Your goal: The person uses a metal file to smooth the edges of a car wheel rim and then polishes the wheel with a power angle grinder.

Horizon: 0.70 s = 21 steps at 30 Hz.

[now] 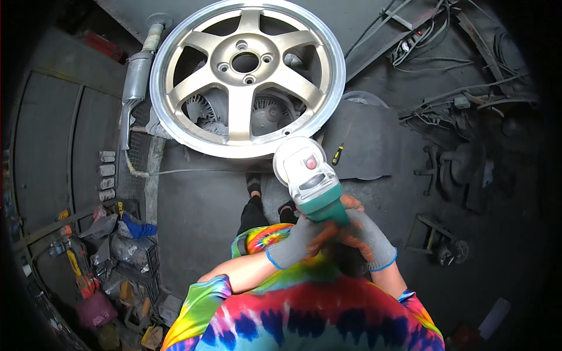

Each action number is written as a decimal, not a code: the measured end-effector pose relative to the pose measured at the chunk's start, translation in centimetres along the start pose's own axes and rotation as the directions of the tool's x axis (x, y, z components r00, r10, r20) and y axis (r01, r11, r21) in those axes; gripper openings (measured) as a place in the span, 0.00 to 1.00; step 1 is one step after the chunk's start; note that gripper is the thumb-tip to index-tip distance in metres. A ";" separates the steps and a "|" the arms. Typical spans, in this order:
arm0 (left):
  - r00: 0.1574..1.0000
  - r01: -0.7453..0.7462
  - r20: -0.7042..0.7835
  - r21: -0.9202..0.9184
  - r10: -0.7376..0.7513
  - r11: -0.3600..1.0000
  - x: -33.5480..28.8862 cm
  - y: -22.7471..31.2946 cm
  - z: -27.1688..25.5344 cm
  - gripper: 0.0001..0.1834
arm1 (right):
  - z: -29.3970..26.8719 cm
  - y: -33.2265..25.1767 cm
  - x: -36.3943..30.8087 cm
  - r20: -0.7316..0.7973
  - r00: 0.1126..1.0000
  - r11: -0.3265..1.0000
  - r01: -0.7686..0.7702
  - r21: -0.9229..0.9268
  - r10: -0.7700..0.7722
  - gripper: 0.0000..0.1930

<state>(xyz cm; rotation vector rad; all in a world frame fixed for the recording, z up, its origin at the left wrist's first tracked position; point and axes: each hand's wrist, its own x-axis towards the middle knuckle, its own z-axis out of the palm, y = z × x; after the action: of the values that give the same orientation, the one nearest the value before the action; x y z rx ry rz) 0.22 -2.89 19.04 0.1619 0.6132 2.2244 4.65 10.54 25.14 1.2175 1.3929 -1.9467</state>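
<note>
An angle grinder (321,203) with a green body and a pale metal head is in both my hands, in front of my chest. My left hand (304,241), in a grey work glove with brownish fingers, closes on the lower body from the left. From the right, my right hand (367,235), gloved the same way, wraps the body. The grinder's round pale disc (284,161) overlaps the near rim of a car wheel (240,114) in the view; whether they touch I cannot tell. The wheel has gold spokes and a bright silver lip. The grinder's rear end is blurred.
A yellow-black screwdriver (338,154) lies on a dark sheet (366,140) right of the wheel. A spray gun-like metal tool (136,82) hangs left of it. Cables (439,61) run along the right. Bags and bins (132,251) crowd the lower left; a small metal stand (430,234) is at right.
</note>
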 end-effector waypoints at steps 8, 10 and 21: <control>0.999 0.034 0.041 -0.026 -0.033 0.999 1.1 -3.4 -2.6 0.32 | -1.2 -0.1 0.2 0.111 0.993 0.978 -0.066 0.198 0.045 0.16; 0.996 0.030 0.091 -0.190 -0.012 0.981 0.8 -5.5 -5.0 0.33 | -1.4 0.5 0.3 0.184 0.978 0.995 0.101 -0.014 -0.096 0.17; 0.997 0.061 -0.046 -0.114 -0.067 0.992 -0.7 -1.8 -1.9 0.31 | -2.3 1.8 2.0 0.338 0.857 0.876 0.457 -0.154 -0.388 0.22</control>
<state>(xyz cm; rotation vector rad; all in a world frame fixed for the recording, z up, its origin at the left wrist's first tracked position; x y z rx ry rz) 1.30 -3.14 16.62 0.0288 0.5104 2.1996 5.95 12.22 22.27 0.5040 1.7691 -2.0654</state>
